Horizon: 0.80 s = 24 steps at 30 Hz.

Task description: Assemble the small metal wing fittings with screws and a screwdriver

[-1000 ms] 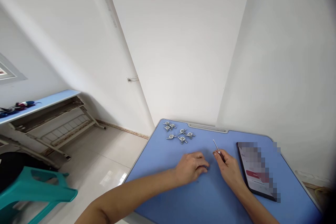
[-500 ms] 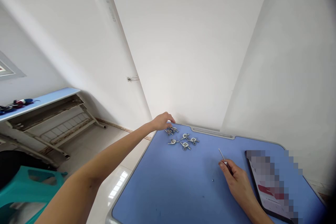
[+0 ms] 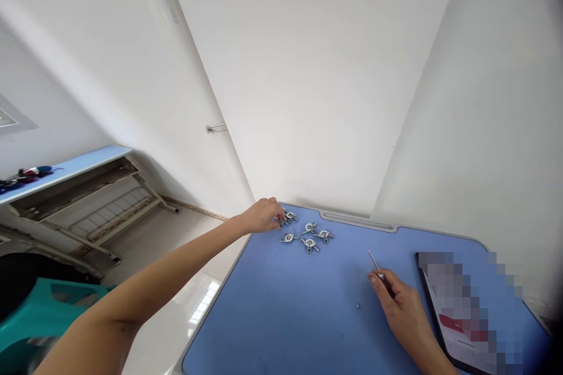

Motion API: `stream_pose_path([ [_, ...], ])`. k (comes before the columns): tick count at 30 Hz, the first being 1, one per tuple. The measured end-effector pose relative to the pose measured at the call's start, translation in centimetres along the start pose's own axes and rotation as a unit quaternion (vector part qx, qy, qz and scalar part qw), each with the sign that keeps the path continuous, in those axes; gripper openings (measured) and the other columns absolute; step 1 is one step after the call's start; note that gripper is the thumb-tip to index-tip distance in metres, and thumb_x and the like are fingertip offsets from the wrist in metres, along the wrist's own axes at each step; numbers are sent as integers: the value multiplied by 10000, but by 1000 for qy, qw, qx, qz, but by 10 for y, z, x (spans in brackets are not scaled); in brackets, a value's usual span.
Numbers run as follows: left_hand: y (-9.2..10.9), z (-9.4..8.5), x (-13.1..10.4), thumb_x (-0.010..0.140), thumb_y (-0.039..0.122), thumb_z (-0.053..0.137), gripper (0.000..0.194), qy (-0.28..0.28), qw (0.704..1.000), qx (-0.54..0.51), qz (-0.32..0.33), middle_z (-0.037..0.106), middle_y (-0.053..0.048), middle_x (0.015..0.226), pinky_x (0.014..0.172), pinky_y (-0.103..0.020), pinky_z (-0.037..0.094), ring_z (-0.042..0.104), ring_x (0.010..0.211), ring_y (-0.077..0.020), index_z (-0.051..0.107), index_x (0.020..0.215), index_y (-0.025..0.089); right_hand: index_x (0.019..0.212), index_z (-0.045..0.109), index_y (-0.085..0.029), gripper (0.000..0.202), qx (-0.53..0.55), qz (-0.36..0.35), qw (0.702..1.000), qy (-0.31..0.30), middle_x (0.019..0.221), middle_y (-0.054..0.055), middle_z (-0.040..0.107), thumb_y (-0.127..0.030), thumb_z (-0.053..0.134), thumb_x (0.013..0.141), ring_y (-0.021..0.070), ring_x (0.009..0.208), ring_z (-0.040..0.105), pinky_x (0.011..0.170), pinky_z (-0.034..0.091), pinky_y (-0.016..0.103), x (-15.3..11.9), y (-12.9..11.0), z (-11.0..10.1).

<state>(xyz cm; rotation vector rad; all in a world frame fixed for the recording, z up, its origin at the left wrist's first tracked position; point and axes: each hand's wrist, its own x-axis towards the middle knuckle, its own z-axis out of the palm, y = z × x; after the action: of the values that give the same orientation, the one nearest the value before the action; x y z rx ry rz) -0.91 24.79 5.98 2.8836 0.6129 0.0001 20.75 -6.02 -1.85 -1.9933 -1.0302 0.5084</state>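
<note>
At the far left corner of the blue table, my left hand [image 3: 264, 215] bends its fingers down at a small cluster of metal parts [image 3: 290, 217]; its fingertips are closed on one of them. Close by lie more metal parts with a round centre and short arms, one [image 3: 310, 244] nearest me and another [image 3: 324, 235] to its right. My right hand [image 3: 398, 302] is wrapped round a screwdriver [image 3: 375, 262] with a dark handle, its thin shaft pointing up and left. A tiny screw [image 3: 358, 306] lies left of my right hand.
A tablet or phone [image 3: 457, 322], partly pixelated, lies right of my right hand on the blue table [image 3: 272, 310]. White walls stand behind. At the left are a second table [image 3: 94, 159] with cables on it and a teal stool [image 3: 35, 310].
My left hand has moved down and slightly left onto the cluster, and its fingers have closed in. My right hand holds the screwdriver much as before; the view has shifted slightly.
</note>
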Motion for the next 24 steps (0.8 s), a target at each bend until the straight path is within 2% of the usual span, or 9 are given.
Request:
stream_pose_path([
  [5,11,17,-5,780,136,604,163,33,999,1,-43,688,-63,939,835,-338,445,552,993,-251,678,911,199,766,600,-226,400,9,0,1000,4,532,-43,396,-577,429,855,135,495,371,477,306,249,-1,-5,-1],
  [8,13,19,-7,789,167,591,127,55,996,-19,-71,674,-68,965,857,-344,452,542,1031,-255,666,887,197,752,587,-224,385,12,-11,1000,5,524,-45,393,-560,429,857,135,490,369,476,296,251,-1,-8,-2],
  [11,13,10,-26,769,222,612,121,57,992,-60,-93,668,-58,1028,882,-337,457,554,1049,-244,651,881,198,720,554,-224,368,15,-23,1000,11,524,-47,392,-539,426,861,136,499,383,493,301,252,-2,-11,-2],
  [14,28,1,-57,799,292,575,162,28,987,-119,-103,683,-39,937,778,-302,492,613,860,-197,638,911,192,696,525,-225,355,9,-27,999,22,525,-44,420,-514,418,871,135,503,388,497,296,253,-5,-15,-1],
  [17,68,6,-86,839,378,528,213,-4,979,-181,-91,667,-7,796,674,-263,493,612,729,-165,617,901,194,738,555,-220,336,-24,-41,999,24,567,-30,502,-467,388,893,143,544,456,526,331,248,-7,-19,0],
  [19,105,20,-100,798,374,587,190,-23,959,-268,-88,658,1,775,678,-259,482,593,715,-158,615,852,194,810,573,-217,346,-99,-48,994,-4,632,-25,565,-428,327,931,139,587,509,550,359,236,-9,-21,-3],
  [21,141,40,-108,795,331,593,135,-36,951,-296,-77,652,14,757,644,-246,458,570,687,-148,614,840,206,814,585,-218,313,-140,-44,989,-16,663,-25,599,-400,359,934,135,614,539,557,360,229,-11,-22,-8],
  [24,179,68,-109,818,209,513,79,15,966,-245,-75,625,24,694,607,-244,405,546,642,-140,591,803,210,819,604,-215,268,-207,-31,978,-17,674,-7,629,-373,417,928,153,625,565,547,326,245,-19,-25,-19],
])
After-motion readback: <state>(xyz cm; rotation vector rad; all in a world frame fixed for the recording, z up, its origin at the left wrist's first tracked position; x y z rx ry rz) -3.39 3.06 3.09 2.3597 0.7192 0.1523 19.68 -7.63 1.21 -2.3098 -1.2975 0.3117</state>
